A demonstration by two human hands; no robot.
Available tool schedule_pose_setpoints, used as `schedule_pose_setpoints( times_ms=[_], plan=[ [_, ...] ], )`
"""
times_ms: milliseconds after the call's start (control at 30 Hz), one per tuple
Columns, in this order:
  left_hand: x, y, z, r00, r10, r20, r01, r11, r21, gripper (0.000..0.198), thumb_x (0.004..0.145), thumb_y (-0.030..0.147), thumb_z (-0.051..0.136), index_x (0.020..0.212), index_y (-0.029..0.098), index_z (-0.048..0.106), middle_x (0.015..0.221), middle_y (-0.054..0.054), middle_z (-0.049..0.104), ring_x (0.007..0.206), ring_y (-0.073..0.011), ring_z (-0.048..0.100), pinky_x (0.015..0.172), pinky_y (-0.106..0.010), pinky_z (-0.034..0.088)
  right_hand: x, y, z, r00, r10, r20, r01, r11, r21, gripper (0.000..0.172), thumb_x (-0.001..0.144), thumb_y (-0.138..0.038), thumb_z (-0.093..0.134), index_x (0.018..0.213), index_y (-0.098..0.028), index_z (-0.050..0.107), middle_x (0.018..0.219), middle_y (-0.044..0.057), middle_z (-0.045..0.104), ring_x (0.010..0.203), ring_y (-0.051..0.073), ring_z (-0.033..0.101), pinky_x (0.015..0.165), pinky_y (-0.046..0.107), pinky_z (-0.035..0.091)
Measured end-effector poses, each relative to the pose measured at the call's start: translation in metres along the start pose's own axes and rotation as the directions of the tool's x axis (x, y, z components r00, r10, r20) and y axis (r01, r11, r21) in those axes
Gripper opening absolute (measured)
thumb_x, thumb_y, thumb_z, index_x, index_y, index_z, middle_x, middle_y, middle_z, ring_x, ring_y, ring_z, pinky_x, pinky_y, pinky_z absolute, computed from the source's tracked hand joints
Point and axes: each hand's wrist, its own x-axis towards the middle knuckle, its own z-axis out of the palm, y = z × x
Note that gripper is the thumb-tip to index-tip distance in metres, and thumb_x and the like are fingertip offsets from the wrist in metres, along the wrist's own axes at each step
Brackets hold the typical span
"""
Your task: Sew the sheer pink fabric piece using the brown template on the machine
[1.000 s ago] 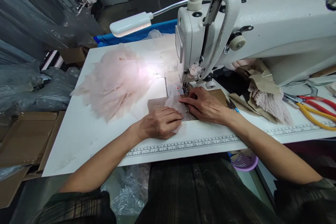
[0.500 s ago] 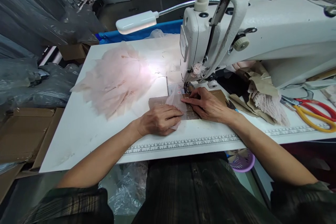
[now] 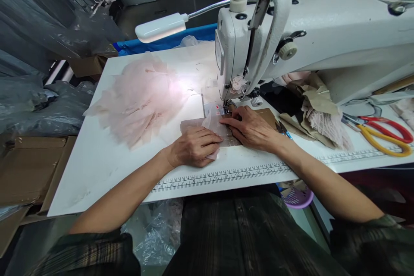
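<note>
A small piece of sheer pale pink tulle (image 3: 211, 121) lies at the sewing machine's presser foot (image 3: 226, 105), on top of a brown taped board (image 3: 190, 126). My left hand (image 3: 196, 146) is closed over the near part of the tulle, fingers together and pressed down. From the other side, my right hand (image 3: 248, 128) pinches at the tulle's right edge with bent fingers, just in front of the foot. The fingertips are partly hidden. To the left spreads a large ruffled heap of pink tulle (image 3: 139, 99).
The white sewing machine (image 3: 310, 30) overhangs the right side. Small snips (image 3: 283, 129), fabric scraps (image 3: 318, 108) and scissors with red and yellow handles (image 3: 384, 133) lie to the right. A lamp (image 3: 161, 27) lights the table (image 3: 93, 168), whose front edge carries a ruler strip (image 3: 223, 176).
The camera view has shifted slightly, so the machine appears a little further left. Both hands keep nearly the same grip and place at the tulle.
</note>
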Motion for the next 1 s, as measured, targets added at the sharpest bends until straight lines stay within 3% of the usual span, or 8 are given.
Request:
schedule_pose_setpoints(
  times_ms=[133,267,833,1000],
  plan=[
    [-0.002,-0.001,0.002,1.0,-0.011,-0.008,0.011,1.0,0.011,0.018,0.087,0.017,0.053,0.082,0.014,0.069,0.09,-0.008,0.076,0.082,-0.0192,0.072,0.07,-0.033,0.062,-0.005,0.003,-0.005,0.998,0.04,-0.045,-0.034,0.99,0.138,0.035,0.096,-0.021,0.044,0.126,-0.016,0.061,0.104,0.014,0.053,0.099,0.027,0.051,0.091,0.046,0.048],
    [-0.004,-0.002,0.003,1.0,-0.014,-0.021,0.014,1.0,0.013,0.017,0.088,0.018,0.054,0.084,0.014,0.069,0.091,-0.008,0.076,0.083,-0.0189,0.073,0.07,-0.033,0.062,-0.011,0.01,-0.011,1.0,-0.016,-0.004,0.016,0.963,0.269,0.036,0.095,-0.017,0.044,0.127,-0.02,0.062,0.112,0.013,0.052,0.106,0.024,0.052,0.098,0.044,0.046],
    [0.0,-0.002,0.002,1.0,0.02,-0.005,-0.02,1.0,0.003,0.018,0.09,0.019,0.051,0.089,0.013,0.068,0.092,-0.009,0.075,0.083,-0.0201,0.072,0.068,-0.034,0.061,-0.009,0.01,-0.01,0.999,-0.012,-0.035,0.02,0.968,0.249,0.036,0.094,-0.018,0.044,0.12,-0.022,0.068,0.108,0.013,0.055,0.104,0.024,0.054,0.096,0.046,0.048],
    [0.002,-0.001,0.002,1.0,0.015,-0.01,-0.015,1.0,0.027,0.019,0.09,0.018,0.05,0.084,0.013,0.067,0.095,-0.011,0.075,0.082,-0.0206,0.072,0.067,-0.034,0.06,-0.011,0.004,-0.02,0.998,-0.044,0.037,0.032,0.958,0.286,0.038,0.092,-0.018,0.046,0.124,-0.025,0.066,0.109,0.011,0.056,0.102,0.022,0.055,0.094,0.042,0.049]
  ],
)
